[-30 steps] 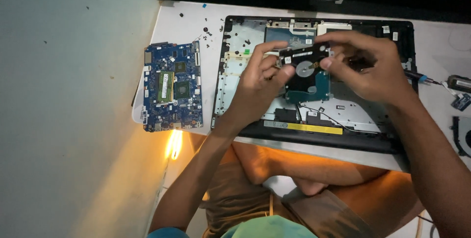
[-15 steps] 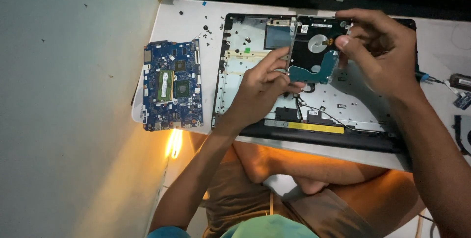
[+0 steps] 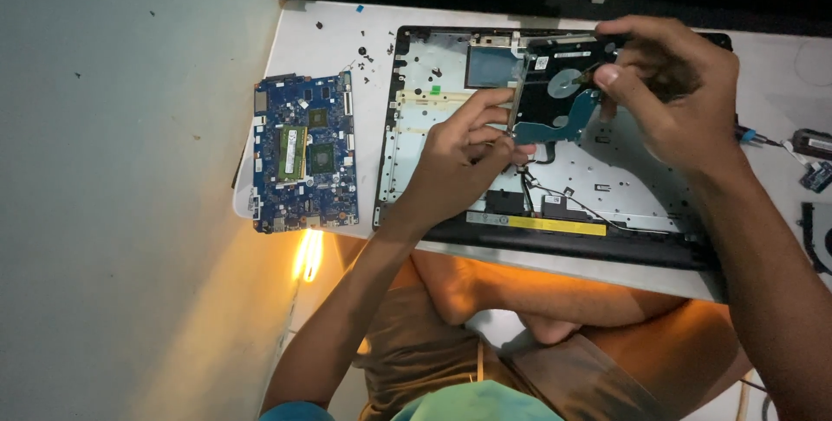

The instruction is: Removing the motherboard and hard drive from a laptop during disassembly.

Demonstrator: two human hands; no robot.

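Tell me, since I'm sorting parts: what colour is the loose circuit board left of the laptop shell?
Blue circuit board, clearest in the head view.

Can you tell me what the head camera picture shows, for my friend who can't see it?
Two hands hold a small hard drive above an opened laptop shell: the right hand grips its top, the left hand steadies its lower edge. A blue circuit board lies to the left on the white table.

Hard drive (image 3: 555,96) came up out of its bay in the laptop base (image 3: 607,187): a second ago it lay flat under both hands, then it got tilted up onto its left edge, circuit-board side facing the camera. Right hand (image 3: 667,100) moved up and right, gripping the drive's top. Left hand (image 3: 464,156) dropped to its lower-left corner.
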